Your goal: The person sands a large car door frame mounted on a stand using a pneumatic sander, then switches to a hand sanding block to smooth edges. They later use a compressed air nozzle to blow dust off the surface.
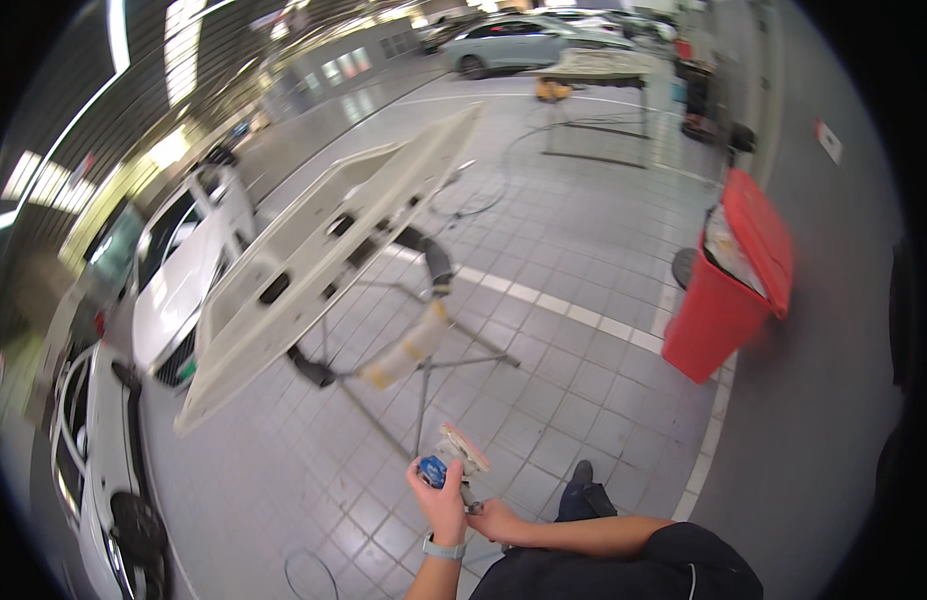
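Sander (462, 453) fills your left hand (443, 498), fingers wrapped; panel (309, 262) lies far and left (right hand (499, 522) grip: can't tell).

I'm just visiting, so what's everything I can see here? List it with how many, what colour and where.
Sander-like tool: one, blue and grey, pale pad, low centre
Vehicle panel: one, off-white, left of centre
Stand: one, grey legs, black and yellowish padding, under the panel
Bin: one, red, right
White cars: two, white, left
Far car: one, pale blue, top; others behind too blurred to count
Far table: one, dark legs, back
Hose or cable: count unclear, greyish, floor
Floor: one, grey tiles, white lines
Wall: one, grey, right
Wristband: one, pale, left wrist
Shoe: one visible, dark, bottom
Left hand: one, bare, gripping tool
Right hand: one, bare, at tool's lower end
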`<move>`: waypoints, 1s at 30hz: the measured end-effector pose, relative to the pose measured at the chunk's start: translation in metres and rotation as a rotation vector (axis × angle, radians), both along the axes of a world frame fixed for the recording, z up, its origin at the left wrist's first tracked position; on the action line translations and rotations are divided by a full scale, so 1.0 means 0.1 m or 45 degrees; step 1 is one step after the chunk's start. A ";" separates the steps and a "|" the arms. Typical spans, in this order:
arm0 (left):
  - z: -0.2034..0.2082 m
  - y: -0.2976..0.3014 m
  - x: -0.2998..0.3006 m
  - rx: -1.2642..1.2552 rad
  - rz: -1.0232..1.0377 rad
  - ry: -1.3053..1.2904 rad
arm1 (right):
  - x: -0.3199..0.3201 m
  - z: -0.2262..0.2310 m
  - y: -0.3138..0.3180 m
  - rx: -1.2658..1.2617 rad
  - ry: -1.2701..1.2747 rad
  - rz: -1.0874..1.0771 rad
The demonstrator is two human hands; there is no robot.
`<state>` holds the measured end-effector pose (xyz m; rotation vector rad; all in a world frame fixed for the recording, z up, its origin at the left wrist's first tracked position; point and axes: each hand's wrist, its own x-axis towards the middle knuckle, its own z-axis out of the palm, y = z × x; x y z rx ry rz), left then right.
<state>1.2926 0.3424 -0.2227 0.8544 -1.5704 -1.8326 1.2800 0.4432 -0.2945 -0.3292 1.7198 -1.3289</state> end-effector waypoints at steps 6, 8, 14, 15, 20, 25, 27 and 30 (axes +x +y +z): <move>-0.20 0.71 -2.02 0.283 -0.419 -0.026 | -1.60 -0.02 0.85 0.106 0.182 -0.349; -0.27 0.99 -2.67 0.279 -0.478 -0.026 | -2.19 0.03 1.16 0.201 0.095 -0.342; -0.28 1.52 -4.14 0.183 -0.469 0.068 | -3.64 0.11 1.75 0.225 0.079 -0.298; -0.24 1.56 -4.39 0.215 -0.438 -0.019 | -3.85 0.09 1.80 0.082 -0.006 -0.320; -0.16 1.65 -5.66 0.492 -0.538 0.036 | -5.10 -0.09 2.03 -0.522 -0.414 -0.445; -0.21 1.70 -7.29 0.427 -0.648 0.083 | -6.78 -0.13 2.10 -0.548 -0.357 -0.513; -0.14 1.75 -7.98 0.367 -0.683 0.115 | -7.37 -0.02 2.15 -0.445 -0.139 -0.523; 0.01 1.80 -8.89 0.326 -0.795 0.128 | -7.92 0.24 2.59 -0.021 0.496 -0.532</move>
